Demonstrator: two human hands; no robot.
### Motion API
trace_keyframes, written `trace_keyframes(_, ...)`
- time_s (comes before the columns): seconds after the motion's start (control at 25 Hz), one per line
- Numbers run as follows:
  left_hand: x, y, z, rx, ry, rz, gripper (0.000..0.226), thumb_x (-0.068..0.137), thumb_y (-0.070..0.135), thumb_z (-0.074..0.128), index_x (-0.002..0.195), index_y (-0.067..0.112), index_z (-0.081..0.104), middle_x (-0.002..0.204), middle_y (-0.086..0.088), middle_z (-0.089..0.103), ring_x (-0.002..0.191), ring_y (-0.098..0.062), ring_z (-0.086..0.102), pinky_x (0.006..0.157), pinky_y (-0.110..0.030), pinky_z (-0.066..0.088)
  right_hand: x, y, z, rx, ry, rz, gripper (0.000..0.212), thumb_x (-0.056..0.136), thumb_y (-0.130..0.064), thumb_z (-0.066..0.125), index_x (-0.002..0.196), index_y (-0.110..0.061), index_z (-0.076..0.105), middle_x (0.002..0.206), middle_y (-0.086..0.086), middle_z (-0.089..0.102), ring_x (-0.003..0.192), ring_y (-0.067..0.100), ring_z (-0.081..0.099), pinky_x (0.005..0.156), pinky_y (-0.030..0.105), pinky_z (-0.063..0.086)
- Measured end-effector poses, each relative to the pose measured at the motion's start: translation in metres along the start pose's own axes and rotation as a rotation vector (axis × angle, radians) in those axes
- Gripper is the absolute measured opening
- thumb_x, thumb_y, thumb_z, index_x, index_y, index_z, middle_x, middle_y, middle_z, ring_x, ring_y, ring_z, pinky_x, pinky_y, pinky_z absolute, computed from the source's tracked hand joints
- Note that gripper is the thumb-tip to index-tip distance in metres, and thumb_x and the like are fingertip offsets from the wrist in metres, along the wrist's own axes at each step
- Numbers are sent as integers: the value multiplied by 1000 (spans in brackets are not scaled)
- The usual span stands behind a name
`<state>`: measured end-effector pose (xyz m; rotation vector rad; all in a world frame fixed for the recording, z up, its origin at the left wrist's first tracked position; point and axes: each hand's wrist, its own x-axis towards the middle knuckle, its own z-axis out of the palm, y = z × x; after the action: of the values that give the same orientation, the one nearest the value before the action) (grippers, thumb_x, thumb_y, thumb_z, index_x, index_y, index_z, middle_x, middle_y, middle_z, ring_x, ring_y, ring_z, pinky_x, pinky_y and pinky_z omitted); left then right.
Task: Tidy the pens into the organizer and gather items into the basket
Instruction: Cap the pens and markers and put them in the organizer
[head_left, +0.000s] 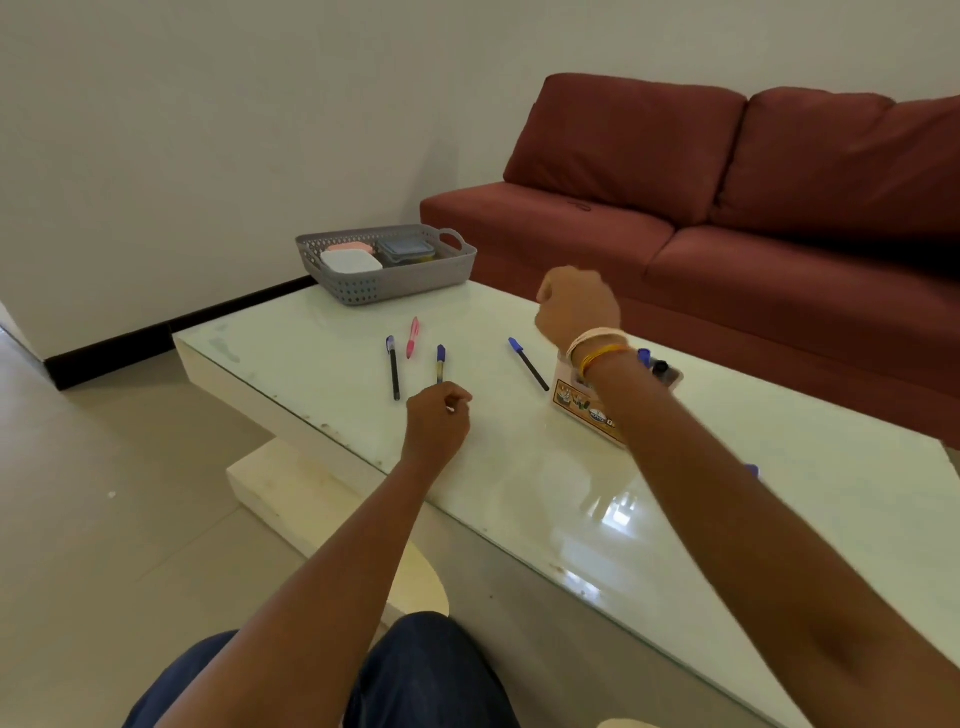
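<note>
Several pens lie on the glass table (519, 483): a black pen with a blue cap (393, 369), a pink pen (413, 338), a blue pen (529, 364) and a blue-capped pen with a yellowish barrel (441, 364). My left hand (439, 415) pinches the near end of that last pen, which still rests on the table. My right hand (576, 306) hovers as a closed fist above the table, nothing visible in it. The small cardboard organizer (582, 405) stands under my right wrist, mostly hidden, with two pens (655, 364) sticking up in it.
A grey basket (384, 283) sits at the table's far corner, holding a white container (350, 261), a pink one (353, 247) and a blue-lidded box (405, 250). A red sofa (727, 208) runs behind the table. A blue object (752, 471) peeks out beside my right forearm.
</note>
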<state>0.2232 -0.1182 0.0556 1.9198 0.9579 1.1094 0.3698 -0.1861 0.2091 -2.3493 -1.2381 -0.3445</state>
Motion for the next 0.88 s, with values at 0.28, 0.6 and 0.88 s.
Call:
trace_keyframes(0.28,4,-3,-9,-127,155,-185,19,88,0,50,90,4,68,83,-17,69,59,-22,63,49,-24,56,-16,-11,115,-262,-381,49,45,91,-13,48,133,1,42,138,33,41,127,46,43,105,47,40)
trace_keyframes(0.6,11,-6,1,-138,222,-177,19,86,1,52,91,5,70,82,-10,70,74,-26,69,69,-46,60,-14,-2,130,-160,-201,40,32,92,-6,49,124,-1,52,121,17,57,115,33,53,96,37,45)
trace_keyframes(0.88,7,-2,-2,-111,73,-126,25,95,25,55,102,9,73,81,-2,71,61,-13,66,65,-19,55,-36,-29,109,755,-444,376,20,80,2,68,100,3,73,98,20,71,94,35,68,86,39,58)
